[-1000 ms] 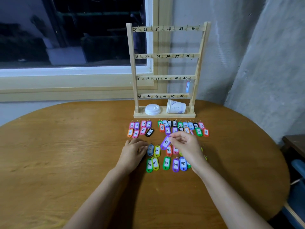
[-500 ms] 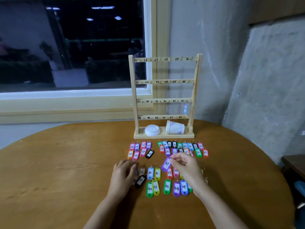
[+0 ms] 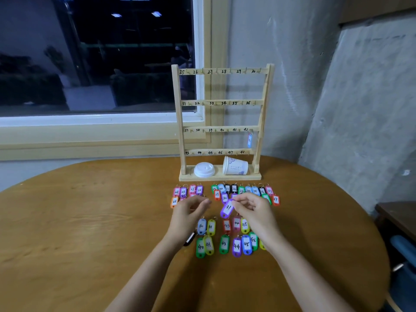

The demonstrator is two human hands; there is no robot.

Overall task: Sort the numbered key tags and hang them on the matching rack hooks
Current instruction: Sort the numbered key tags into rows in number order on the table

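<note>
"Which tag have you got?"

"The purple tag [image 3: 227, 208], marked 31. My right grip [image 3: 254, 210] is clamped on its ring end, pinched between thumb and fingertips. The tag hangs tilted, with its free end down toward my left, over the tags laid out on the worktop [image 3: 90, 221]."

"And your other side?"

"My left grip [image 3: 188, 213] is apart, the fingers loosely curled with nothing in them. It sits just left of the purple tag, not touching it. A black tag [image 3: 190, 238] peeks out beside that wrist."

"Where's the rack?"

"The wooden rack [image 3: 177, 109] stands upright at the far side of the worktop, near the wall. It has four rails numbered 25 to 48. The 31 is at the left end of the second rail from the top. One blue tag [image 3: 249, 140] hangs under 42, at the right end of the third rail. On the rack's base a white lid [image 3: 204, 169] lies flat and a paper cup [image 3: 235, 167] lies on its side."

"The other tags?"

"They're flat on the worktop. Just in front of the rack there's a small cluster [image 3: 186, 192] of 25 to 28 on the left. To the right of it is a longer row [image 3: 247, 190] running from 29 into the thirties. Nearer me are two rows [image 3: 225, 235] of forties, partly hidden by my hands."
</note>
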